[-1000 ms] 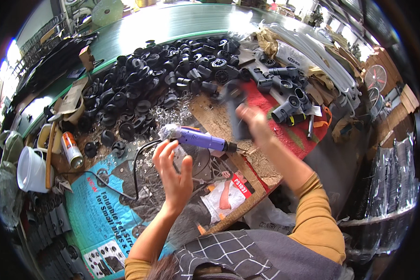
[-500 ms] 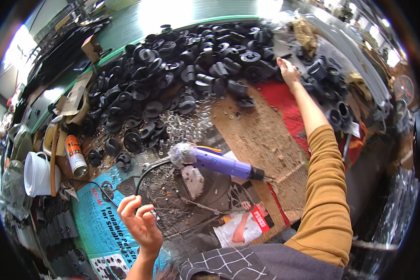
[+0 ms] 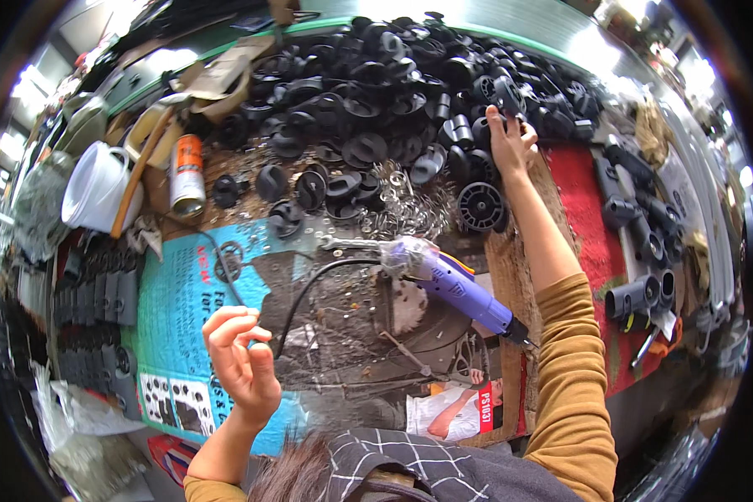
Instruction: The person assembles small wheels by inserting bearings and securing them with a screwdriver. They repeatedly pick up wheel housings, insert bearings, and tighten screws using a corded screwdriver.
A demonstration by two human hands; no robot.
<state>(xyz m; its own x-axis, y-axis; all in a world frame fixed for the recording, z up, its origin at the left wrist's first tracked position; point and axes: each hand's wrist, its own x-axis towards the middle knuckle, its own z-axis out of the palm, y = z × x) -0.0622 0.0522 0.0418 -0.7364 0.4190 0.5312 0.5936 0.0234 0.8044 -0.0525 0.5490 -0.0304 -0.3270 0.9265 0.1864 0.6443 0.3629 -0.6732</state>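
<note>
My right hand (image 3: 513,146) reaches to the right side of a large heap of black plastic parts (image 3: 368,100). Its fingers are closed round a black plastic part with a round end (image 3: 508,97); the fingers partly hide it. Raised above a blue printed cardboard sheet (image 3: 176,309), my left hand (image 3: 244,360) has loosely curled fingers, the thumb apart, and nothing visible in it. Between my arms lies a purple electric screwdriver (image 3: 464,293), its bit pointing to the lower right. A wheel-like black part (image 3: 480,207) sits just below my right hand.
Small metal nuts and fittings (image 3: 406,205) are scattered beside a combination wrench (image 3: 351,243). To the left stand a white bucket (image 3: 96,188) and an orange-and-white spray can (image 3: 187,176). Black tubular parts (image 3: 640,297) lie on red material (image 3: 577,192) to the right.
The view has shifted, so the bench appears moved. My right hand, earlier with no part visible in it, now grips a black part at the heap. My left hand's fingers have curled more.
</note>
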